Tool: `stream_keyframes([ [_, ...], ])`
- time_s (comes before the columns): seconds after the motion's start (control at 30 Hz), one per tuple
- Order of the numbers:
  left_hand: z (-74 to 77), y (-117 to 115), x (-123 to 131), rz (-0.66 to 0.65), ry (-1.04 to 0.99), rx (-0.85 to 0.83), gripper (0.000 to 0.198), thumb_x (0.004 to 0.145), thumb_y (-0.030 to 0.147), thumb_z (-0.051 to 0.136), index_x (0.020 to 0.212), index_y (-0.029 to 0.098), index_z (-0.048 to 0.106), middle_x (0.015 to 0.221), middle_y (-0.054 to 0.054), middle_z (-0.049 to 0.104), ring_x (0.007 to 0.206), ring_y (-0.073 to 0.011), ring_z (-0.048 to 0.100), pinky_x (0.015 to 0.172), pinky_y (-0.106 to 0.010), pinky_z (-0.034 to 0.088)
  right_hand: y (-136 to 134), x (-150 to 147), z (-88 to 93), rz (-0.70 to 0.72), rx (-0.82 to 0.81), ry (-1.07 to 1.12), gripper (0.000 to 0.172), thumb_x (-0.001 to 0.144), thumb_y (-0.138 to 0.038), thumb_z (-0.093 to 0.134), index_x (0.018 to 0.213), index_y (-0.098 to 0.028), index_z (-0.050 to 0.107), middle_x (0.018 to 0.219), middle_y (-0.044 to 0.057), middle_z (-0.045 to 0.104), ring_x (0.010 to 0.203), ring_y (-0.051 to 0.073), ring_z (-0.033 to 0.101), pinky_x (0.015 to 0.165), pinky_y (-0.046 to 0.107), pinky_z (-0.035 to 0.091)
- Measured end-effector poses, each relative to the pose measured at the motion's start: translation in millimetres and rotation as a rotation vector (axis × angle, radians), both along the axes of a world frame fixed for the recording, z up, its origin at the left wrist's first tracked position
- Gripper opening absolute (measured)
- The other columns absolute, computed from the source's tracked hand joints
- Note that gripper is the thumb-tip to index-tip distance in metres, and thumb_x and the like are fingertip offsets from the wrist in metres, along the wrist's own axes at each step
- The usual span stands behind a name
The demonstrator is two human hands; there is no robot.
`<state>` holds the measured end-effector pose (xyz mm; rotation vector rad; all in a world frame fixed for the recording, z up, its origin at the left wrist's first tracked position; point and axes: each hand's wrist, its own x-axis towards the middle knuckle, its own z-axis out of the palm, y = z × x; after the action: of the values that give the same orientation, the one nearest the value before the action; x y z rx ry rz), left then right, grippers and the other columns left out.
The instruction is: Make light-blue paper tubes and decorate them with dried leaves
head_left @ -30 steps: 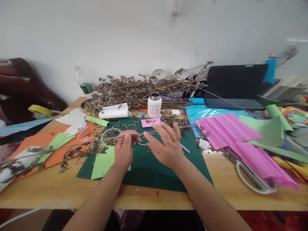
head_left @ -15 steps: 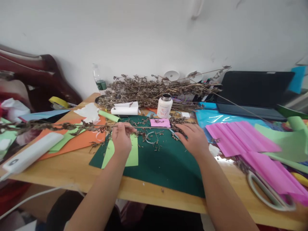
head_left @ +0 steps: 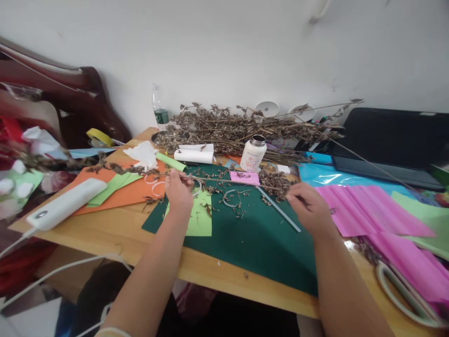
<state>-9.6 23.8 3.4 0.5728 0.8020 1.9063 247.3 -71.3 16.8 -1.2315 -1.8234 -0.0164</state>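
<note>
A long dried plant stem (head_left: 217, 179) stretches across the front of the desk, its leafy part (head_left: 115, 168) trailing off to the left. My left hand (head_left: 179, 192) is closed around the stem near the leaves. Toward the stem's bare right end, my right hand (head_left: 310, 208) is curled with thumb and fingers pinched together; its fingertips partly hide that end. Beneath lies a dark green cutting mat (head_left: 245, 248), scattered with dry leaf crumbs and a light green paper sheet (head_left: 199, 220). A thin pale strip (head_left: 278, 209) rests on the mat near my right hand.
Behind are a heap of dried plants (head_left: 224, 124), a white bottle without a lid (head_left: 253, 154) and a plastic water bottle (head_left: 160, 110). Pink crepe paper (head_left: 372, 210), scissors (head_left: 403, 295) and a laptop (head_left: 393, 145) are on the right. A white power strip (head_left: 66, 203) lies left.
My right hand has slid right along the stem, its fingers now drawn together. My left hand keeps its hold. The view has turned slightly left.
</note>
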Motion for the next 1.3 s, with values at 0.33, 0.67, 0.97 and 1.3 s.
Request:
stream_keyframes([
  [0.33, -1.4, -1, 4, -0.123, 0.031, 0.085, 0.031, 0.067, 0.042, 0.053, 0.058, 0.014, 0.044, 0.044, 0.006, 0.046, 0.034, -0.0049, 0.044, 0.037, -0.018, 0.036, 2, -31, -6.2, 0.345, -0.610, -0.181, 0.021, 0.076, -0.028, 0.044, 0.061, -0.017, 0.054, 0.065, 0.002, 0.053, 0.064, 0.011, 0.050, 0.061, 0.025, 0.041],
  [0.67, -10.9, 1, 4, -0.154, 0.187, 0.153, 0.029, 0.068, 0.043, 0.051, 0.065, 0.014, 0.050, 0.051, 0.003, 0.053, 0.038, -0.0060, 0.049, 0.040, -0.018, 0.039, 17, -78, -22.3, 0.110, -0.465, -0.438, 0.027, 0.078, -0.034, 0.040, 0.095, -0.019, 0.055, 0.095, 0.006, 0.057, 0.090, 0.018, 0.049, 0.079, 0.032, 0.038],
  [0.97, -12.8, 8, -3, -0.045, 0.164, 0.104, 0.029, 0.069, 0.042, 0.049, 0.063, 0.014, 0.048, 0.050, 0.003, 0.052, 0.036, -0.0048, 0.047, 0.039, -0.017, 0.037, 52, -155, -16.1, 0.023, -0.543, -0.610, 0.022, 0.070, -0.033, 0.047, 0.082, -0.017, 0.057, 0.086, 0.010, 0.057, 0.081, 0.024, 0.052, 0.065, 0.035, 0.039],
  [1.3, -12.4, 5, 0, -0.065, 0.166, 0.097, 0.030, 0.069, 0.043, 0.048, 0.064, 0.014, 0.049, 0.048, 0.004, 0.051, 0.037, -0.0048, 0.046, 0.039, -0.017, 0.036, 36, -84, 14.4, 0.193, -0.602, -0.487, 0.016, 0.074, -0.029, 0.045, 0.070, -0.018, 0.056, 0.074, 0.001, 0.058, 0.069, 0.011, 0.053, 0.062, 0.022, 0.040],
])
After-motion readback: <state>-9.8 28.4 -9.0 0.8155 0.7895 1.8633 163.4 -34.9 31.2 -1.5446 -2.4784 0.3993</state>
